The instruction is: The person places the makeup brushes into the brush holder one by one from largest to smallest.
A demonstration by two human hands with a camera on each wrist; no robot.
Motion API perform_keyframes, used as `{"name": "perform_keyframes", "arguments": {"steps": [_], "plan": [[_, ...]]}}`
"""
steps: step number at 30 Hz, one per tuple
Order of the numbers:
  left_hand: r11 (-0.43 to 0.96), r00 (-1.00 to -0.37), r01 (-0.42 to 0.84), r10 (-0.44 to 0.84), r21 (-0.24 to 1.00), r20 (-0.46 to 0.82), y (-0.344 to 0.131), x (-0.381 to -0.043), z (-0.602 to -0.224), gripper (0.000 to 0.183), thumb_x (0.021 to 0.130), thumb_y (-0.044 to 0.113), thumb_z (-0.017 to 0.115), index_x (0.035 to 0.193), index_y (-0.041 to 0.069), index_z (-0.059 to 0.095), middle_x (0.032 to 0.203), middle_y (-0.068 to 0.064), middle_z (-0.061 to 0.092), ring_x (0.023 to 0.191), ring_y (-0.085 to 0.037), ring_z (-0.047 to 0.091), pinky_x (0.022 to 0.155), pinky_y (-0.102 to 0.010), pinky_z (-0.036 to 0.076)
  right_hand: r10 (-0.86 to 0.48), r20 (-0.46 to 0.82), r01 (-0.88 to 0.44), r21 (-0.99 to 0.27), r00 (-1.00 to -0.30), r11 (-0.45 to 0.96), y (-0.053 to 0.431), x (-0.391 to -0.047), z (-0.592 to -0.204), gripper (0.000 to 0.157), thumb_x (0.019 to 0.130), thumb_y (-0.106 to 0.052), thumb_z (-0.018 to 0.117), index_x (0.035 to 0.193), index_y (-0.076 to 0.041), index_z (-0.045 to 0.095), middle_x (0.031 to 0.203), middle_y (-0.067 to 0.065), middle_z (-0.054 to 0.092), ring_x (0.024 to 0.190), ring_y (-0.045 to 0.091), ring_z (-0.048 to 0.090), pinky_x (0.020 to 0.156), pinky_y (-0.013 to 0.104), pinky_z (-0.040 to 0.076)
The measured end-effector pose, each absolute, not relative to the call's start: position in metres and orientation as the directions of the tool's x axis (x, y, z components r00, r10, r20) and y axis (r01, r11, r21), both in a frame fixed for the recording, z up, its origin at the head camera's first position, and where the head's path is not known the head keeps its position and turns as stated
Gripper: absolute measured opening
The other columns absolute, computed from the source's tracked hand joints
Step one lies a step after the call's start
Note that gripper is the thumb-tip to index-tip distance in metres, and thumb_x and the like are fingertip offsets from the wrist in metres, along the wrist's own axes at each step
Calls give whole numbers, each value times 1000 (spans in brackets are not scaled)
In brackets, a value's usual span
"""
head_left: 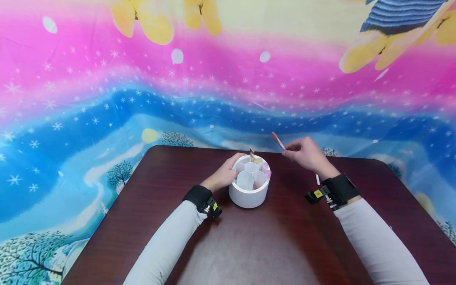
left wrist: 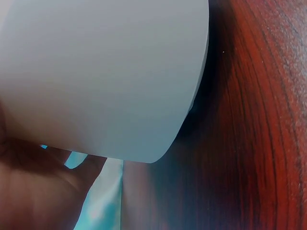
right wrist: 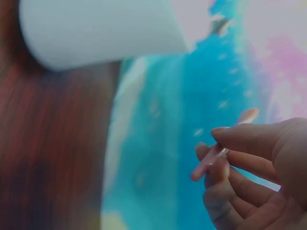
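A white round organizer (head_left: pixel 249 196) with several compartments stands upright on the table. My left hand (head_left: pixel 228 171) grips its left side at the rim; in the left wrist view the white wall (left wrist: pixel 105 81) hides part of the hand. Inside the organizer are a gold-coloured item (head_left: pixel 251 154) that sticks up at the back and small pink pieces (head_left: pixel 268 173) at the right. To the right, above the table's far part, my right hand (head_left: pixel 304 152) pinches a makeup brush (head_left: pixel 279 141) between thumb and fingers. Its orange-brown tip points up and left, apart from the organizer.
The dark reddish-brown table (head_left: pixel 256 245) has a far edge just behind the organizer. A thin white stick (head_left: pixel 318 179) shows by my right wrist. Behind the table hangs a printed cloth (head_left: pixel 199 99) with snowflakes and trees. Each wrist wears a black strap with a small camera.
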State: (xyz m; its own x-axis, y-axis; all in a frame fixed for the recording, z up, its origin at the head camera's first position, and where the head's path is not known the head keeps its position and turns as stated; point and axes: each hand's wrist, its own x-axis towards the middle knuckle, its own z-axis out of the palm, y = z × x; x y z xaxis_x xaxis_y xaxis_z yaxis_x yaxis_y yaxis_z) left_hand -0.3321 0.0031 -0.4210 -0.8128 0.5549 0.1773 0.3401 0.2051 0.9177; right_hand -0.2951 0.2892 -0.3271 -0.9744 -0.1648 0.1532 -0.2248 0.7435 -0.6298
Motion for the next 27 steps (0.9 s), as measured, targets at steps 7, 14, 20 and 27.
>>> {"name": "perform_keyframes", "arguments": {"steps": [7,14,20,27], "plan": [[216,-815,339,554,916,171,4,-332,-418,71,79,-19,41,145,7,49,139,-13,58,127,-26,53,109,-48,40,-182,212,-279,-713,-960,643,273,-273,-301,19,97,-11,68,109,4,68,89,18,70,75,24,71,67,31,58],[211,-815,332,556,919,167,3,-334,-418,73,78,-19,41,145,7,49,139,-12,57,126,-26,53,108,-46,40,-198,244,-314,-732,-949,604,261,-258,-295,19,99,-14,66,109,2,65,92,16,74,79,22,74,71,29,59],[212,-808,350,562,913,179,3,-335,-421,72,78,-18,40,144,8,50,138,-11,58,126,-24,53,107,-46,40,-226,276,-356,-731,-934,582,254,-250,-296,15,100,-15,66,105,-1,67,90,12,74,79,24,75,71,30,59],[205,-808,353,558,913,187,4,-336,-424,70,79,-18,42,144,8,50,136,-11,59,123,-24,54,107,-46,41,-295,269,-392,-747,-917,537,243,-242,-301,15,98,-15,68,101,0,69,90,12,74,79,20,74,72,31,59]]}}
